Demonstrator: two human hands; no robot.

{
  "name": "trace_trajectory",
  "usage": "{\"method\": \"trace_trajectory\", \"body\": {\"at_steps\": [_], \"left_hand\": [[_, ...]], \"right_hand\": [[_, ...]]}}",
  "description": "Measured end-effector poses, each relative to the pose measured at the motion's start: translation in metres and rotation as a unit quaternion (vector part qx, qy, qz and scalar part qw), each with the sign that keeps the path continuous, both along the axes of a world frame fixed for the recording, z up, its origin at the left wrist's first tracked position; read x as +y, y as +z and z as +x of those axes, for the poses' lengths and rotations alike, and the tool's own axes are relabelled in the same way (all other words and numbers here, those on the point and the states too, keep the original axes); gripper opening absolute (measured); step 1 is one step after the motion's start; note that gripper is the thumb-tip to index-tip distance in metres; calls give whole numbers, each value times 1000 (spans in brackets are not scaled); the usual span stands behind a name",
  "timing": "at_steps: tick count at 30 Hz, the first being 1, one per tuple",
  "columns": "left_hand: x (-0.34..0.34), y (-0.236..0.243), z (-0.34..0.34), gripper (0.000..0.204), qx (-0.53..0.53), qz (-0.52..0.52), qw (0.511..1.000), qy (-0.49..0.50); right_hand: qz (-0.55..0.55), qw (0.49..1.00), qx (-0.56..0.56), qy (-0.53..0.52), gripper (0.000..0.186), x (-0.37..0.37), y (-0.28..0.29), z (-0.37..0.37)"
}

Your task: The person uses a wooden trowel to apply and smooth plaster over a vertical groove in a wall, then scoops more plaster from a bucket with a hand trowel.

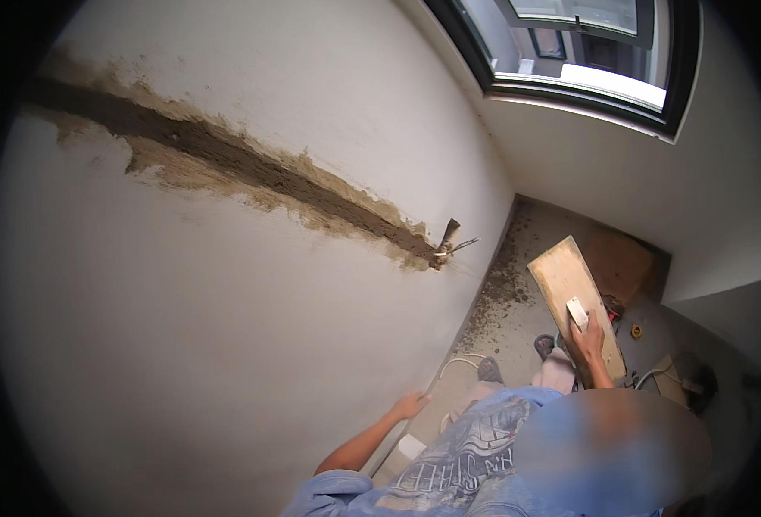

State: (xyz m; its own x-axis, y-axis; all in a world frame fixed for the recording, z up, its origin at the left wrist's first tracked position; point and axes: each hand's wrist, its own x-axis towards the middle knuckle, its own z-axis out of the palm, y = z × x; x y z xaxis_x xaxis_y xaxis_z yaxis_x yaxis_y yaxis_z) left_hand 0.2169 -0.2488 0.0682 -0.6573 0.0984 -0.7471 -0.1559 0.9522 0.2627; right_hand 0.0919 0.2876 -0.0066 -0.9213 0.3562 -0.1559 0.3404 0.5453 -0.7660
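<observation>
My right hand [587, 342] is closed round the pale handle [577, 312] of a long wooden float [560, 269], held over the floor at the right. My left hand [411, 405] is low beside the wall, fingers stretched out and apparently empty; whether it touches the wall I cannot tell. Across the white wall [251, 293] runs a slanting groove filled with dark brown mortar [268, 171], with smeared, stained edges. At the groove's lower right end, several wires [460, 246] stick out beside a dark, flared piece [450, 229].
Brown crumbs [505, 280] litter the floor along the wall. A brown board [619, 261] lies in the corner, with a small yellow thing [636, 331] and a pale cable [656, 373] nearer me. Above is a dark-framed open window [584, 108]. My feet [489, 370] stand close to the wall.
</observation>
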Motion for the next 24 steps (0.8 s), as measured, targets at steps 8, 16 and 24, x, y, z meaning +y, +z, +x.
{"method": "trace_trajectory", "body": {"at_steps": [8, 16, 24], "left_hand": [[-102, -70, 148, 66, -47, 34, 991, 121], [-133, -164, 122, 63, -25, 154, 898, 412], [-126, -179, -31, 56, 102, 141, 969, 173]], "right_hand": [[26, 999, 19, -8, 58, -20, -40, 58], [90, 952, -293, -23, 87, -70, -71, 171], [-85, 891, -439, -79, 74, -95, -33, 242]]}}
